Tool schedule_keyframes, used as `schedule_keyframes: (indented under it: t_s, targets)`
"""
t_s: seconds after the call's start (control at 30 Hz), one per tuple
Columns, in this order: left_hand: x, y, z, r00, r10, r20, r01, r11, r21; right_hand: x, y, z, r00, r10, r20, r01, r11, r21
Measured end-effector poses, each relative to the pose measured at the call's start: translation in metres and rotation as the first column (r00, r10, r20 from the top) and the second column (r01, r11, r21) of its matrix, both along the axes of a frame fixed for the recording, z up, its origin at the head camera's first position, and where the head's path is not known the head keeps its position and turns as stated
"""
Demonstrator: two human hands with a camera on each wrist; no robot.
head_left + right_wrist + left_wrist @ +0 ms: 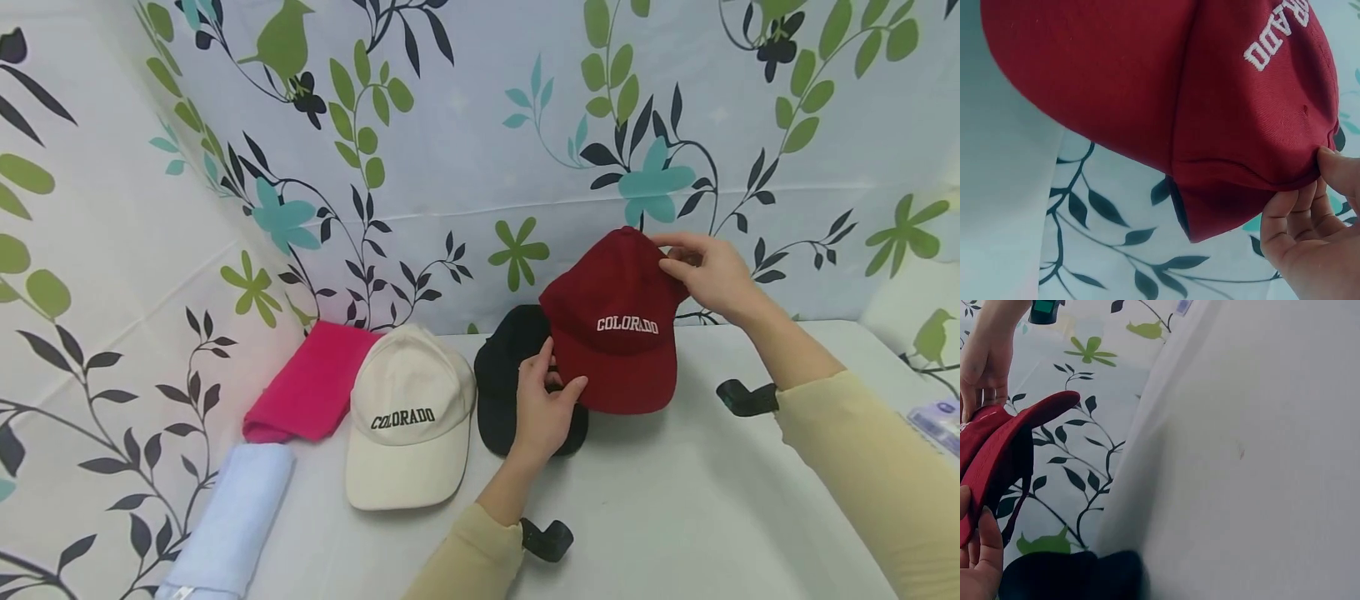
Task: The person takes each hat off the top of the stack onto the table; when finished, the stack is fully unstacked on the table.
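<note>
A dark red baseball cap (622, 333) with white COLORADO lettering is held up above the table, front facing me. My left hand (543, 404) pinches the left edge of its brim, as the left wrist view also shows at the brim (997, 450). My right hand (705, 271) pinches the crown's fabric at the upper right; in the right wrist view the thumb and fingers (1285, 219) grip the crown's side. Partly hidden behind the red cap and my left hand lies a black cap (498, 383) on the table.
Left of the black cap lies a cream cap (412, 417) with dark COLORADO lettering. Beyond it are a folded pink cloth (315, 383) and a rolled light blue cloth (232, 517). A patterned curtain (465, 150) hangs behind the white table (637, 517). A purple-white packet (937, 423) sits far right.
</note>
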State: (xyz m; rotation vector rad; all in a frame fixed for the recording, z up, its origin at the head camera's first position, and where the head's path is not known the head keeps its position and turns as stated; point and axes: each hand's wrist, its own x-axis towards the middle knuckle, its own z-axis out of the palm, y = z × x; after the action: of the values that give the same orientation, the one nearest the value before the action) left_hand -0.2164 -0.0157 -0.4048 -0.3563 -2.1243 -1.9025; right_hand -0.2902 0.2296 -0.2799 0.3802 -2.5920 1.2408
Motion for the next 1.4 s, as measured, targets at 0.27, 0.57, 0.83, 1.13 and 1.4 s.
schedule_keyframes:
  t_s: [0.27,0.57,0.83,1.13,1.4]
  targets:
    - [0.002,0.031,-0.012,0.999,0.051,-0.002,-0.050,0.995,0.091,-0.004,0.013,-0.007,0.999,-0.032,0.001,0.032,0.999,0.012]
    - [0.003,0.049,-0.024,0.997,0.077,0.027,-0.079,0.989,0.123,-0.009,0.023,-0.022,0.997,-0.062,0.047,0.061,0.998,0.016]
    - [0.005,0.066,-0.036,0.994,0.074,0.078,-0.084,0.988,0.127,-0.012,0.031,-0.034,0.994,-0.091,0.056,0.088,0.995,0.042]
    - [0.013,0.077,-0.040,0.989,0.086,0.122,-0.097,0.992,0.083,-0.010,0.042,-0.046,0.993,-0.097,0.068,0.094,0.994,0.050]
    - [0.021,0.079,-0.040,0.978,0.099,0.183,-0.100,0.995,-0.004,-0.008,0.047,-0.060,0.990,-0.106,0.095,0.100,0.993,0.060]
